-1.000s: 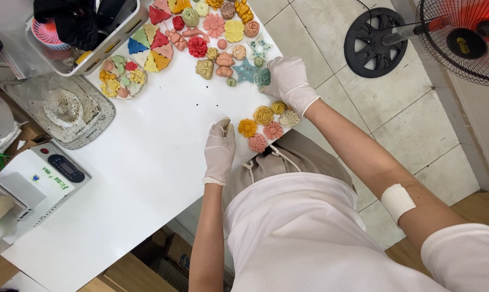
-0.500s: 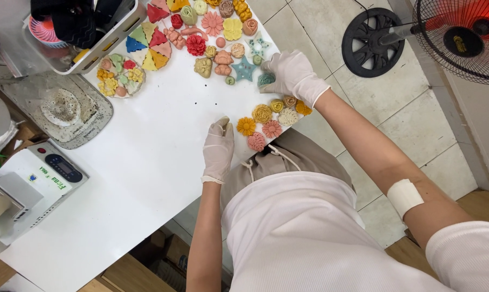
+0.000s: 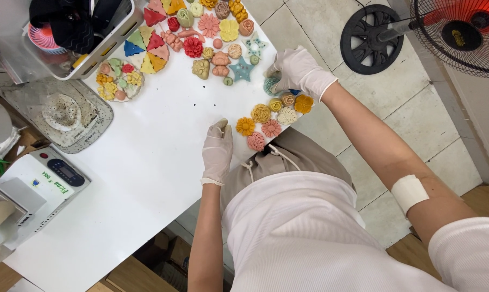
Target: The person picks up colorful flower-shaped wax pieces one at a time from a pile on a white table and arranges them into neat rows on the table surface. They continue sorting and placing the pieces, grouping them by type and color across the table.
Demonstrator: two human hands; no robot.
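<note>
Here, your right hand (image 3: 298, 70) fingers curl closed around a teal flower piece (image 3: 270, 85) near the white bench (image 3: 147, 173) edge. At its six o'clock lies a flower cluster (image 3: 271, 116). Your left hand (image 3: 217, 151) rests flat, fingers extended, holding nothing, at the cluster's eight o'clock.

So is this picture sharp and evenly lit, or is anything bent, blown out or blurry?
Head view: bright, even light with only soft shadows beside the left hand; the white table looks nearly washed out; the right hand and the flower-shaped pieces by it are crisp; the wide lens bows the floor tiles and stretches the fan at the corner.
</note>
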